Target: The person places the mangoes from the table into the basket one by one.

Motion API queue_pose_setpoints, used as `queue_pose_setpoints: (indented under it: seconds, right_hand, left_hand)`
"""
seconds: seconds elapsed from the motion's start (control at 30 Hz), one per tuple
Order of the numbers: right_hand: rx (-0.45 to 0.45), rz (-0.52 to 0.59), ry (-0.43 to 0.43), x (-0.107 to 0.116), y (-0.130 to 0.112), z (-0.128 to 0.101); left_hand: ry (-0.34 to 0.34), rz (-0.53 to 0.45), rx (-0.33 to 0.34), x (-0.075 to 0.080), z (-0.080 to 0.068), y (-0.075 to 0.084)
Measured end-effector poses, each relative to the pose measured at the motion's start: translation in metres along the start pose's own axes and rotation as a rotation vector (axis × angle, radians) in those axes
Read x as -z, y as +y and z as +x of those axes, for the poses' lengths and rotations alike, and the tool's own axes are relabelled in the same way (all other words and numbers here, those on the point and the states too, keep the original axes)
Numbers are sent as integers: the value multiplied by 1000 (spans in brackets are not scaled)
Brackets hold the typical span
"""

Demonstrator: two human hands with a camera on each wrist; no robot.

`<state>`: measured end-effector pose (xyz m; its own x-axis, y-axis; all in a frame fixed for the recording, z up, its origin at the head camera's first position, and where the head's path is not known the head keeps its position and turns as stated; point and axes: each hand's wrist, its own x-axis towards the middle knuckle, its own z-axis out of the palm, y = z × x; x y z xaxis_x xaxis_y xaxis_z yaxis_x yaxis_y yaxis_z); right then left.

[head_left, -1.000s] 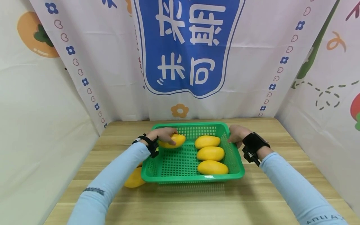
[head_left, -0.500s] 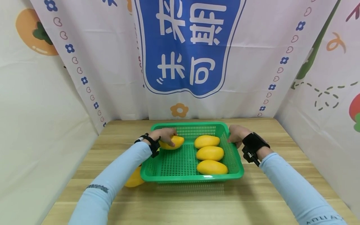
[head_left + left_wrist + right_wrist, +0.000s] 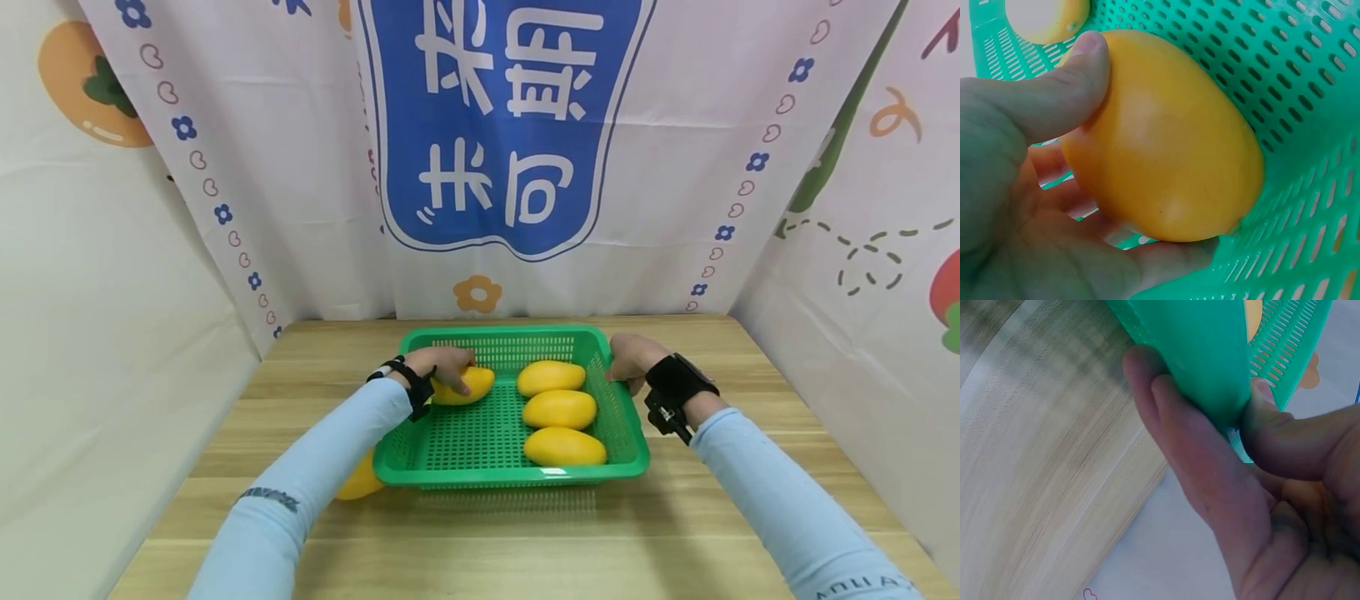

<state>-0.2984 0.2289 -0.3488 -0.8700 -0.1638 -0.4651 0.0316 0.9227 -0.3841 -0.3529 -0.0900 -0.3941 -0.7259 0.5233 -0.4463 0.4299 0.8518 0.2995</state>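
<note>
A green plastic basket point(image 3: 525, 477) with slotted walls sits on the wooden table. Inside its back left corner my left hand point(image 3: 448, 367) grips a yellow mango point(image 3: 474, 385); the left wrist view has the thumb on one side of this mango point(image 3: 1166, 137) and the fingers curled beneath. Along the basket's right side lie three more mangoes, the back one point(image 3: 551, 377), the middle one point(image 3: 559, 409) and the front one point(image 3: 565, 447). My right hand point(image 3: 632, 360) pinches the basket's right rim, thumb inside and fingers outside, as the right wrist view shows.
Outside the basket's left front corner another mango point(image 3: 362, 482) rests on the table point(image 3: 480, 558), partly hidden by the left sleeve. A printed white cloth point(image 3: 337, 250) hangs behind the table, with white cloth walls at both sides.
My left hand and its mango have shifted slightly toward the front inside the basket. The right hand keeps its hold on the rim.
</note>
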Motion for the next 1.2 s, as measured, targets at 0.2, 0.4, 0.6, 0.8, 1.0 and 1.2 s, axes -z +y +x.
queue_pose_setpoints:
  seconds: [0.2, 0.4, 0.6, 0.8, 1.0, 1.2]
  right_hand:
    - [-3, 9, 5, -2, 2, 4]
    - [0, 14, 10, -2, 1, 5]
    - [2, 8, 10, -2, 2, 5]
    - [-3, 7, 10, -2, 2, 6]
    - [1, 10, 13, -2, 1, 5]
    - [-10, 1, 2, -2, 0, 5]
  left_hand:
    - [4, 38, 5, -3, 0, 0]
    - [12, 75, 16, -4, 1, 0]
    - [26, 105, 18, -4, -1, 3]
    - [46, 153, 25, -4, -4, 5]
    - [64, 205, 1, 4, -8, 4]
    - [86, 163, -60, 9, -18, -3]
